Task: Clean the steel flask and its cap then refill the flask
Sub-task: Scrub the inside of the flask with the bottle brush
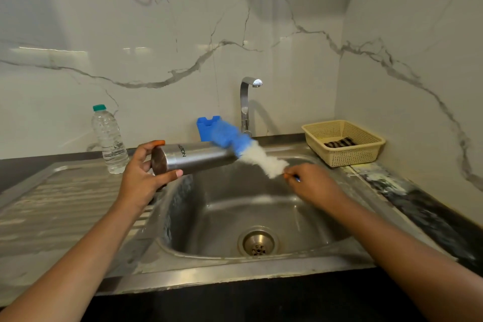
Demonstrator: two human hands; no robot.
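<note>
flask (198, 158) and brush (251, 151) over the sink (261, 206)
left hand (142, 172) curls round the flask's base; right hand (311, 185) pinches the blurred brush's handle, bristles at the flask's mouth.

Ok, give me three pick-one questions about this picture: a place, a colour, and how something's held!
1. Where is the clear plastic water bottle? A. in a hand B. on the ribbed steel drainboard C. on a shelf
2. What colours are the fluffy bottle brush's bristles? A. blue and white B. red and black C. green
3. How is the silver steel flask held? A. upright B. upside down C. sideways

Answers: 1 B, it stands beside the steel sink. 2 A, blue then white; the right hand pinches its handle. 3 C, the left hand grips its base.
</note>
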